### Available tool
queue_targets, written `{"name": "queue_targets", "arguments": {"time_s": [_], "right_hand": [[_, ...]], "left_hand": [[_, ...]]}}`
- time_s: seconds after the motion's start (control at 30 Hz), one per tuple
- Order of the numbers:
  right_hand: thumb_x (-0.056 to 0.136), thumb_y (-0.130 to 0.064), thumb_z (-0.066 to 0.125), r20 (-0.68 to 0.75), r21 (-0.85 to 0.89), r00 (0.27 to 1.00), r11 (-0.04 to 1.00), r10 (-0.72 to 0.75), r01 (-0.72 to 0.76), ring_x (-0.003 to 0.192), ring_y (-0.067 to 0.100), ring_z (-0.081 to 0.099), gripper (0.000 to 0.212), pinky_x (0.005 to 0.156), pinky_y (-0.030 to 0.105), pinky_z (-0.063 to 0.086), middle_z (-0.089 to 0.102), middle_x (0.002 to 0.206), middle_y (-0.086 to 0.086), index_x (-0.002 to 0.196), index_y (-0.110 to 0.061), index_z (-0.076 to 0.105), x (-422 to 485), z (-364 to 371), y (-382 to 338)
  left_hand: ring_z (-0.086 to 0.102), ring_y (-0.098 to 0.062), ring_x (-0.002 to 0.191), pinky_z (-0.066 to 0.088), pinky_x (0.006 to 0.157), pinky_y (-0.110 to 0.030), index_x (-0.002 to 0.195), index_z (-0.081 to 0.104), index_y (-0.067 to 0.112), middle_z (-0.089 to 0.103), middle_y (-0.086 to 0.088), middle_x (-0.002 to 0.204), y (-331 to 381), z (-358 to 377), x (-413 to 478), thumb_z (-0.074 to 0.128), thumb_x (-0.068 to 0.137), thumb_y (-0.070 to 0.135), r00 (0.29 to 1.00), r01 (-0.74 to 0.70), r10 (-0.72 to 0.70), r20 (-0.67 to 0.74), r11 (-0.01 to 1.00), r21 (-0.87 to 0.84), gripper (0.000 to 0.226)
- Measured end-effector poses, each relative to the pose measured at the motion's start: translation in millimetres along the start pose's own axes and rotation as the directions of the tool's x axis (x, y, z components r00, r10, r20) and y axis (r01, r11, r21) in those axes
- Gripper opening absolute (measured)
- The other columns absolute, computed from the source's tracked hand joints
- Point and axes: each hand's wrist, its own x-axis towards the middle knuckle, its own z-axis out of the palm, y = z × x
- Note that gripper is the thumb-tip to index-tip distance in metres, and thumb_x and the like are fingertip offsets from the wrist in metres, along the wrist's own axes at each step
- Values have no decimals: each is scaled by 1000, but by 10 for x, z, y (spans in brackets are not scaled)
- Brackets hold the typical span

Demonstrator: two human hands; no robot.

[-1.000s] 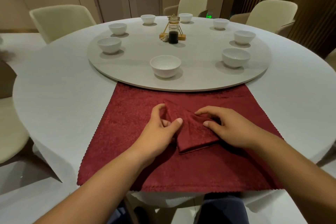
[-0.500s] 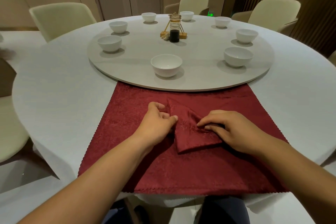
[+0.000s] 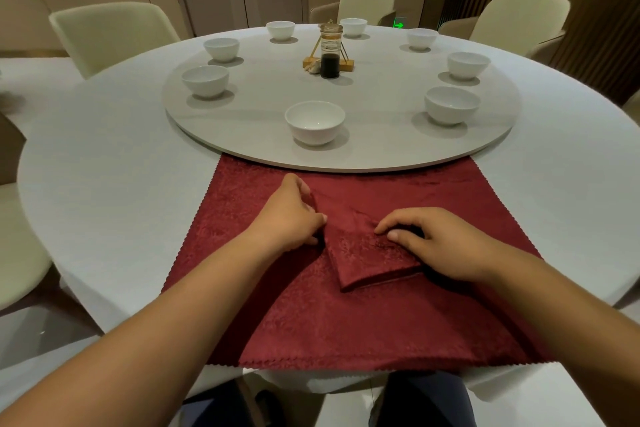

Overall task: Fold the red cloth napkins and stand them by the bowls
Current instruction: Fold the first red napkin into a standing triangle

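Pinching the folded napkin, left hand and right hand curl.

Your one head camera sits close above the near edge of the counter, looking forward and down across the bowls toward the chairs.
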Motion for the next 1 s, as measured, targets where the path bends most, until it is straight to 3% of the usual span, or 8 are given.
{"name": "queue_targets", "arguments": {"time_s": [0.1, 0.2, 0.27, 0.37, 0.53, 0.63, 0.73, 1.0], "right_hand": [[98, -29, 59, -86, -95, 996, 995, 27, -35, 95, -6, 55, 24, 82, 10, 39, 61, 108, -18, 119, -39, 65, -40, -3, -6], [98, -31, 57, -106, -196, 993, 978, 49, -69, 94, 6, 58, 25, 86, 26, 48, 55, 102, -13, 121, -37, 66, -107, 84, 8], [99, -33, 55, -123, -212, 991, 974, 57, -82, 98, 13, 59, 26, 87, 35, 50, 54, 104, -11, 123, -37, 66, -148, 169, 7], [99, -37, 49, -173, -295, 983, 949, 64, -113, 98, 19, 57, 31, 85, 40, 51, 55, 104, -7, 124, -34, 66, -187, 236, -16], [97, -39, 34, -305, -469, 952, 873, -13, -138, 129, 27, 52, 50, 108, 44, 41, 59, 137, 5, 131, -19, 65, -302, 338, -371], [96, -40, 16, -90, -411, 996, 911, -11, -27, 154, 18, 13, 67, 126, 40, 9, 25, 165, 2, 157, -14, 30, -387, 533, -576], [93, -48, 6, 38, -393, 997, 918, 71, -51, 151, 8, -19, 72, 124, 32, -13, -7, 168, -7, 161, -23, 3, -475, 570, -420], [85, -66, -7, -14, -425, 973, 880, 229, -213, 148, 5, -28, 83, 123, 28, -12, -22, 164, -10, 158, -29, -12, -679, 388, -76]], "left_hand": [[69, -28, 80, 61, 72, -44, 108, 49, 16, 64, -6, 90, 48, -6, -16, 71, 88, 12, 998, -58, 64, -13, 957, 284, 30], [57, -34, 112, 51, 91, -44, 121, 56, 18, 56, -12, 122, 83, 108, -172, 56, 89, 24, 937, -227, 347, -37, 687, 690, 33], [48, -34, 132, 40, 110, -44, 131, 59, 19, 49, -14, 144, 76, 230, -291, 46, 91, 31, 849, -418, 519, 95, 551, 722, 45], [10, -22, 156, 4, 127, -38, 157, 34, 19, 20, -9, 167, -44, 368, -385, 19, 99, 49, 814, -556, 448, 369, 420, 717, 67], [-20, -13, 153, -13, 125, -37, 162, -3, 17, -11, -2, 170, -276, 466, -376, -11, 88, 55, 840, -536, 355, 411, 416, 735, 84], [-26, -11, 151, -15, 124, -36, 161, -9, 16, -17, -1, 169, -305, 472, -359, -13, 86, 52, 842, -534, 346, 413, 431, 727, 84], [-28, -10, 150, -15, 124, -36, 160, -11, 16, -20, -1, 168, -311, 471, -361, -14, 87, 53, 846, -528, 337, 413, 421, 738, 82], [-27, -10, 151, -13, 125, -37, 160, -12, 16, -20, 0, 168, -290, 471, -367, -12, 89, 56, 855, -512, 327, 402, 418, 750, 82]]}}
